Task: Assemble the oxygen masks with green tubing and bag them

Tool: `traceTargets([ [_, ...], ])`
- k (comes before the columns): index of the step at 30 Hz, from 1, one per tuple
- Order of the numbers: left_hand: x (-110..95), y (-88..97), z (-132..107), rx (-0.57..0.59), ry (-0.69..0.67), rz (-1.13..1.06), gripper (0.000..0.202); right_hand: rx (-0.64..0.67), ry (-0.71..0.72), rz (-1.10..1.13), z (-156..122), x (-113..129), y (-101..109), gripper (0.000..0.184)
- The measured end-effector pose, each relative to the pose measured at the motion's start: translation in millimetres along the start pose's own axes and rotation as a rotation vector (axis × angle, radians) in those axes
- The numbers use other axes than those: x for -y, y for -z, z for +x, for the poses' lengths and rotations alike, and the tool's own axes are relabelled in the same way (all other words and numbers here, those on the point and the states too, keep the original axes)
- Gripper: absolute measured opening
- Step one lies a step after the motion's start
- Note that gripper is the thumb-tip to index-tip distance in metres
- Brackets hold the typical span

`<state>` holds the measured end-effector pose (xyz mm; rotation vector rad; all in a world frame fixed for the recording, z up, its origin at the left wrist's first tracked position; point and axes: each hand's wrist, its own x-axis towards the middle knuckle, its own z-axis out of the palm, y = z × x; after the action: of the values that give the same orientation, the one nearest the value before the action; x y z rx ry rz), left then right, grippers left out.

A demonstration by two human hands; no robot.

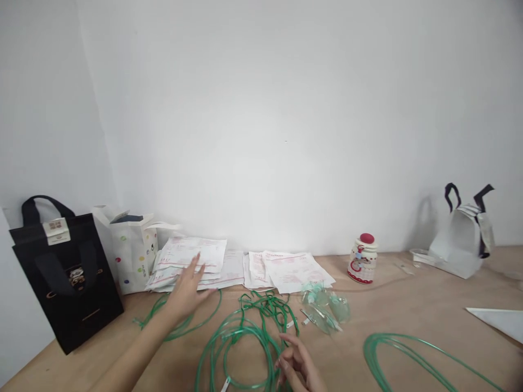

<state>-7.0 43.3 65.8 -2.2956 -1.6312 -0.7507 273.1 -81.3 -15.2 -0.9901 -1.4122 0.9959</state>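
Note:
My left hand (188,289) reaches over the left part of the work surface with its fingers spread and nothing in them. Its fingertips are at the front edge of a stack of white paper packets with red print (192,253). Below its wrist, partly hidden by the arm, lies a coil of green tubing (180,329). My right hand (297,363) is at the bottom centre, fingers loosely bent and apart, beside a larger coil of clear green tubing (212,354). Thin green straps (272,307) lie tangled behind that coil. Clear green plastic masks (324,310) are piled to their right.
More printed packets (296,271) lie against the wall. A black bag (69,277) and a white dotted bag (133,253) stand left. Toward the right are a red-lidded jar (363,258), a white bag with black handles (457,245), another tubing coil (378,354) and a white sheet (500,321).

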Motion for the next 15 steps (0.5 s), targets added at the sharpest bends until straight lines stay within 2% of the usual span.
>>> traceTargets([
  [2, -28.0, -2.0, -34.1, -0.006, -0.039, -0.207, 0.056, -0.013, 0.063, -0.233, 0.5, 2.9, 5.7, 0.03],
  [4, -54.2, -7.4, -69.1, 0.022, -0.034, -0.348, 0.054, -0.089, 0.148, -0.555, 4.5, 6.3, 18.3, 0.027],
  [7, -81.1, -17.3, -110.6, 0.01, -0.029, -0.492, 0.054, -0.384, 0.187, -1.043, 15.5, 8.8, 47.9, 0.034],
  [9, -88.4, -22.2, -126.7, -0.001, -0.005, -0.554, 0.051, -0.514, 0.108, -1.27, 22.4, 7.5, 68.4, 0.036],
  [10, -89.3, -23.8, -131.4, -0.013, 0.016, -0.58, 0.049, -0.526, 0.068, -1.34, 24.9, 6.4, 77.2, 0.035],
  [12, -87.4, -25.5, -135.4, -0.033, 0.069, -0.635, 0.047, -0.471, 0.026, -1.408, 27.7, 4.8, 90.1, 0.031],
  [15, -81.9, -25.8, -134.2, -0.073, 0.15, -0.776, 0.041, -0.444, 0.004, -1.369, 29.0, 8.1, 98.0, 0.026],
])
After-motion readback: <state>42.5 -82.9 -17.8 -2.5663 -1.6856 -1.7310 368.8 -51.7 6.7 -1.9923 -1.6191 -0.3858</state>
